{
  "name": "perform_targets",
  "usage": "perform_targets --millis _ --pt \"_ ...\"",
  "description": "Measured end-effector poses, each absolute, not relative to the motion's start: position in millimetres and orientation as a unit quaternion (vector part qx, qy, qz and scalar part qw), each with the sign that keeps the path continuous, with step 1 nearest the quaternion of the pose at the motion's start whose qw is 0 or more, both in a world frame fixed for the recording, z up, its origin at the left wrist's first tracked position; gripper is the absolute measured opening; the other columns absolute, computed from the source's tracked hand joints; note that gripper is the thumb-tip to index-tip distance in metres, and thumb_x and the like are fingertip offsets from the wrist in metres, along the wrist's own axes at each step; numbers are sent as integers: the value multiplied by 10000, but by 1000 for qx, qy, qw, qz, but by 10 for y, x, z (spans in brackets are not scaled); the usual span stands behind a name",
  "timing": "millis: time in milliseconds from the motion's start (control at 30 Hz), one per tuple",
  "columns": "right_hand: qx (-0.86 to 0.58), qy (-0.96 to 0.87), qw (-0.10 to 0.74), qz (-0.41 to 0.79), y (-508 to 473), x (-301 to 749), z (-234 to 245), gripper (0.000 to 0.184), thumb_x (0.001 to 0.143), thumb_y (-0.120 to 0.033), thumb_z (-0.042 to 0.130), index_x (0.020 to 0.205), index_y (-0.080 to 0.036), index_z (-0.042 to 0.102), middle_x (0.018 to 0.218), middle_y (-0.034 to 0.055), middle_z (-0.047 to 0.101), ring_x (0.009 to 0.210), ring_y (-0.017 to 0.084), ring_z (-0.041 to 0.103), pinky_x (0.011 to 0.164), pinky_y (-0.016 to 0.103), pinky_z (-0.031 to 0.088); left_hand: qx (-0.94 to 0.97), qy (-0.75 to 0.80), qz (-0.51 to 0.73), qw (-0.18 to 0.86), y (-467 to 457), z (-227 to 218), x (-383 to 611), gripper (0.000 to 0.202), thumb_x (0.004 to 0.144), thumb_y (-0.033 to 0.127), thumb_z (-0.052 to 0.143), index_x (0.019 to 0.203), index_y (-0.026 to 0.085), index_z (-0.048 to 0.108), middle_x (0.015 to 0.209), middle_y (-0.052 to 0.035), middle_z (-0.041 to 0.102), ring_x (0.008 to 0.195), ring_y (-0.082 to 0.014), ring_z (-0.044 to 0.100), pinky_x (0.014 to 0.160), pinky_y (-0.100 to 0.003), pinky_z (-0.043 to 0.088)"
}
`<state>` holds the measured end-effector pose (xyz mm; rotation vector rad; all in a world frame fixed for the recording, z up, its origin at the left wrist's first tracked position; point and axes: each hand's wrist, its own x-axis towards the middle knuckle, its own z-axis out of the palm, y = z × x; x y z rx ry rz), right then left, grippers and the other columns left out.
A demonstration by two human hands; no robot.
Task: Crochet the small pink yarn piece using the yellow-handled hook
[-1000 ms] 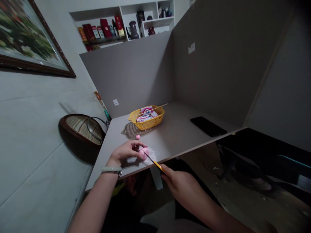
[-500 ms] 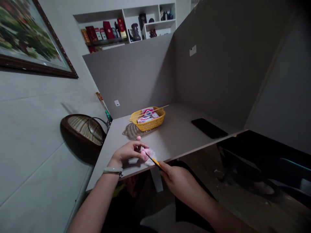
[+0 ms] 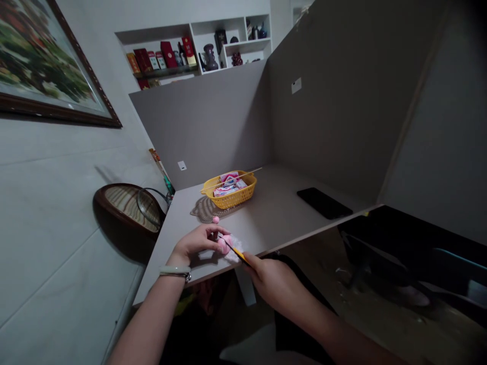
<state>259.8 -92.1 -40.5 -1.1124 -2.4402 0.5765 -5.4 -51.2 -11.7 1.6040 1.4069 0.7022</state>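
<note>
My left hand (image 3: 196,244) rests at the table's front edge, thumb and fingers curved round a pink rounded lump (image 3: 225,244). A crinkled whitish, see-through sheet or wrap (image 3: 235,253) lies under and beside the lump. In my right hand (image 3: 274,279) is a slim tool with a yellow and black handle (image 3: 239,254), held from the right. Its thin dark tip slants up to the left and meets or overlaps the lump; its exact kind is too small to tell. A small pink ball (image 3: 216,219) sits just beyond my left fingers.
Behind stands a yellow basket (image 3: 236,197) holding pink-and-white packets (image 3: 230,188), with a thin stick (image 3: 247,173) across its top. A black flat slab (image 3: 324,203) lies at the right. Grey panels (image 3: 205,126) close off the table's back and right. A brown oval object (image 3: 127,218) is at the left.
The view has shifted slightly. Both hands keep about the same place at the lump, and the tool's tip has moved slightly up and left across it.
</note>
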Motion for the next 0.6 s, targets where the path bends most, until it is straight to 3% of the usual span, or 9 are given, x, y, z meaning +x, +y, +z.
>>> perform_targets --millis 267,600 --pt "-385 -867 201 243 -983 2770 -448 373 984 -269 436 1331 -284 572 967 39 766 873 191 715 652 224 396 639 569 293 427 -520 -113 -66 542 513 207 845 1043 153 741 767 8 603 675 -107 467 611 -242 367" --pt "-378 -873 216 221 -896 2586 -388 350 1007 -326 390 1279 -290 607 972 47 762 856 192 712 643 233 379 631 560 306 441 -514 -140 -92 549 520 229 863 1050 166 732 854 -28 642 756 -144 531 659 -264 412"
